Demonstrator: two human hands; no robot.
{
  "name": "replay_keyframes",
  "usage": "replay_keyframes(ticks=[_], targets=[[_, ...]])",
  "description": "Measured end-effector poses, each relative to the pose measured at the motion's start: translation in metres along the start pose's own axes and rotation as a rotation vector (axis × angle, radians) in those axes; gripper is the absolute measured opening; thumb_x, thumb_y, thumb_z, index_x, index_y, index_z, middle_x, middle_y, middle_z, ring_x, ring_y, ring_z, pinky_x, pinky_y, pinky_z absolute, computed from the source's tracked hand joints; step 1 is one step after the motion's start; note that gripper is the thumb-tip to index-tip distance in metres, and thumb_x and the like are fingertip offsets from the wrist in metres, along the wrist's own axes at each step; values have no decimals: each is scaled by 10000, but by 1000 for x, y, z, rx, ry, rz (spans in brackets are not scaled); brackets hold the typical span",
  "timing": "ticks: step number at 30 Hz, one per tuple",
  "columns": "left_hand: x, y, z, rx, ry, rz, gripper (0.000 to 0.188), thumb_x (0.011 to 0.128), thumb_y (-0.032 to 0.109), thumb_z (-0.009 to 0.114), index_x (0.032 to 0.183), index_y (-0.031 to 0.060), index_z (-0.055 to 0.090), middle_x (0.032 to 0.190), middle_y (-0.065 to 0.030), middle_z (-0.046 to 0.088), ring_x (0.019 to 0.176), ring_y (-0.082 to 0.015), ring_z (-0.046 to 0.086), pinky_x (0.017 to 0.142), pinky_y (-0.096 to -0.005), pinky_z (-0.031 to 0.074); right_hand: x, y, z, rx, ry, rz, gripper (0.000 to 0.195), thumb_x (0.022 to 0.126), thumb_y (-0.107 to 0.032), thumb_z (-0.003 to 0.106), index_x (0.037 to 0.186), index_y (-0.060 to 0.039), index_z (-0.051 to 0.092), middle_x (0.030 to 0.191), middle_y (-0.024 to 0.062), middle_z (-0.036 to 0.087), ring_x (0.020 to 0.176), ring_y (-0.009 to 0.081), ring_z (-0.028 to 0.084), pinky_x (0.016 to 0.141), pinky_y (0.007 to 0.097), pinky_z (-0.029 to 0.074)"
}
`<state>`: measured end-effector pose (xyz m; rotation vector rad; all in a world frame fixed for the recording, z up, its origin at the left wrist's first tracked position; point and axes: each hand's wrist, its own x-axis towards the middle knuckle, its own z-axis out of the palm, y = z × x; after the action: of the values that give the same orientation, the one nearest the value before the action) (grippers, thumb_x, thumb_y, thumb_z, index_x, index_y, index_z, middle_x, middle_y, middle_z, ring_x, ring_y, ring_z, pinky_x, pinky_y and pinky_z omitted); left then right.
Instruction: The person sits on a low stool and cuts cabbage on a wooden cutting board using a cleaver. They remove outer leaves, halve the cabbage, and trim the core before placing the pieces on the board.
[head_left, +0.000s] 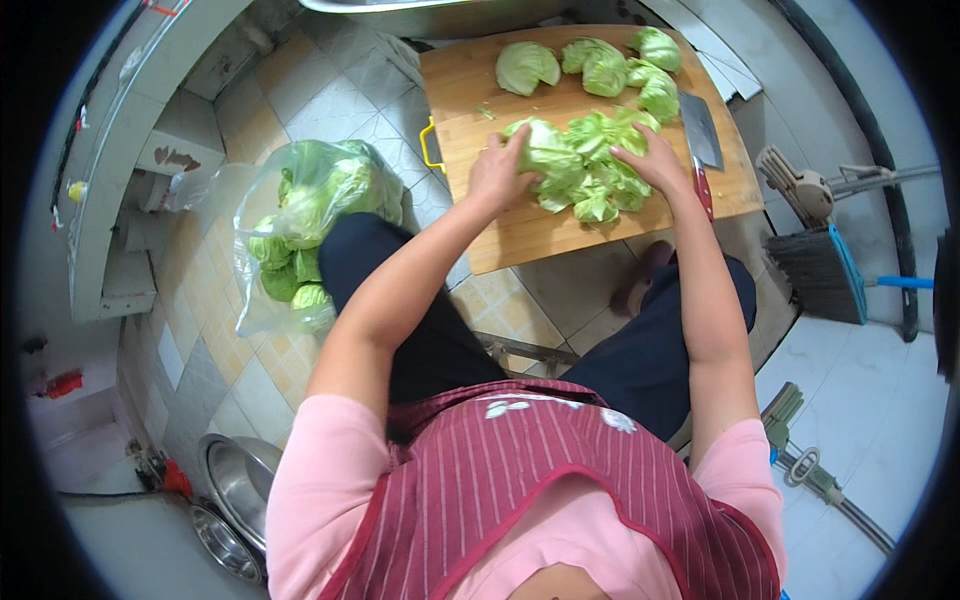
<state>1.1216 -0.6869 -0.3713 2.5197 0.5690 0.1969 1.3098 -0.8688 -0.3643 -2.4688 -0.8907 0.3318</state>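
Observation:
On a wooden cutting board (480, 240) lies a loose heap of pale green leaves (592, 165), lettuce or cabbage. My left hand (501, 169) grips the heap's left side, thumb toward me. Against its right side my right hand (654, 159) has hold of leaves between thumb and fingers. A cleaver with a wide blade (699, 131) and red handle (702, 191) lies right of my right hand. At the far side sit a pale cut piece (525, 69), a folded leafy chunk (596, 66) and more leafy pieces (656, 51) at the right corner. My fingertips are partly hidden in the leaves.
A clear plastic bag (247, 300) of green heads stands on the tiles by my left knee. A yellow handle (427, 146) sticks out from the board's left edge. Steel bowls (240, 480) are behind left; a broom (821, 274) and mop (806, 465) lean right. A metal basin (375, 6) is ahead.

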Motion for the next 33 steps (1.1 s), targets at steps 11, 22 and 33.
replay_keyframes(ticks=[11,22,33], targets=[[11,-16,-13,-332,99,153,718,642,287,637,1231,36,313,1101,-184,432,1000,-341,432,822,-401,397,-1,9,11,48,155,44,465,838,-315,494,1194,-31,399,1189,148,420,1128,280,372,943,354,279],[-14,-8,-40,-478,342,-289,222,721,291,588,759,73,569,798,-85,485,761,-254,475,689,-353,381,34,0,0,-298,552,-68,359,900,-272,348,1114,-21,492,1178,184,433,1137,305,365,931,397,288],[-215,34,-105,-737,215,-1054,227,814,289,501,740,82,560,544,-100,550,544,-295,562,507,-386,430,-50,-221,-15,8,-412,-252,115,822,-103,414,866,3,430,957,145,477,919,273,447,843,341,331]])
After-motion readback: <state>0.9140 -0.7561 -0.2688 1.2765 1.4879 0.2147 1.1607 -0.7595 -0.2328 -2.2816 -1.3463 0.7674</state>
